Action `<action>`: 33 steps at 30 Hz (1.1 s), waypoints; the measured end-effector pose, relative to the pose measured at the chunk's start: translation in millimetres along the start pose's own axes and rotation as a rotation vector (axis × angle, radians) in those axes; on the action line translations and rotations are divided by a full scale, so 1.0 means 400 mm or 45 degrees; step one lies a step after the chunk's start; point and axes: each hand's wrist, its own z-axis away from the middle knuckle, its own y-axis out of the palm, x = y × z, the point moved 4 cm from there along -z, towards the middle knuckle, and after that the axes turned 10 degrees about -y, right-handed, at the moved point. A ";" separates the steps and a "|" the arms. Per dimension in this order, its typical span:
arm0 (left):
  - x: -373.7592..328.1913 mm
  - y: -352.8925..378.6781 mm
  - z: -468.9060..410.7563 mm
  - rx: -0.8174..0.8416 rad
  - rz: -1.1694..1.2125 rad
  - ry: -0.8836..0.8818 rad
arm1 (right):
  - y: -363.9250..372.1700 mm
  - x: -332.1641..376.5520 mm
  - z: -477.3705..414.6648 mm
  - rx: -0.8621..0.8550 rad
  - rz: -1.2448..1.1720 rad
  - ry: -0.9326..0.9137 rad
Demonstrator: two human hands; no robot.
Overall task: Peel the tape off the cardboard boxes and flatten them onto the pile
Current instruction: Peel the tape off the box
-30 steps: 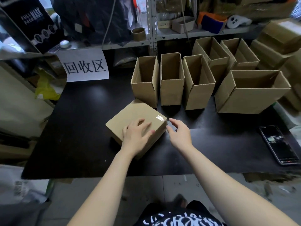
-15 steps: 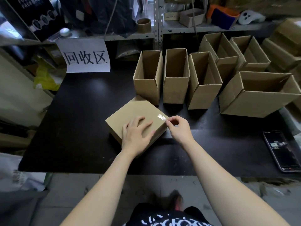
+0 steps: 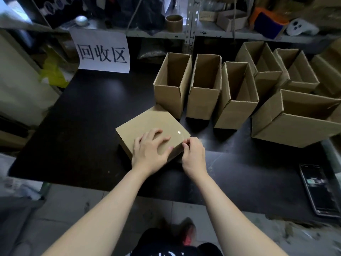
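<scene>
Left hand [image 3: 149, 152] flat on box [image 3: 147, 122]; right hand [image 3: 193, 154], nearer, pinches tape [image 3: 178, 133] at box's right corner.

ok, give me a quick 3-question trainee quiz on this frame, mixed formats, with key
1. True or false: the left hand presses on top of the closed box.
2. Where do the right hand's fingers pinch? A) the closed box's right corner B) the paper sign C) an open box's flap
3. Fill in: the phone lies near the black table's ___ edge.

Key: 1 true; 2 A; 3 right
</scene>
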 end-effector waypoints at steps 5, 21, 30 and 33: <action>0.001 -0.006 -0.005 0.006 0.004 -0.010 | 0.023 -0.052 0.131 0.032 -0.153 0.066; -0.028 -0.072 0.043 -0.139 0.066 0.017 | -0.042 -0.013 0.028 -0.406 -1.477 0.946; -0.146 -0.264 0.024 -0.210 0.185 -0.046 | -0.191 0.149 -0.027 -0.324 -1.557 0.397; -0.164 -0.275 0.025 -0.302 0.142 0.019 | -0.216 0.174 -0.026 -0.325 -1.618 0.372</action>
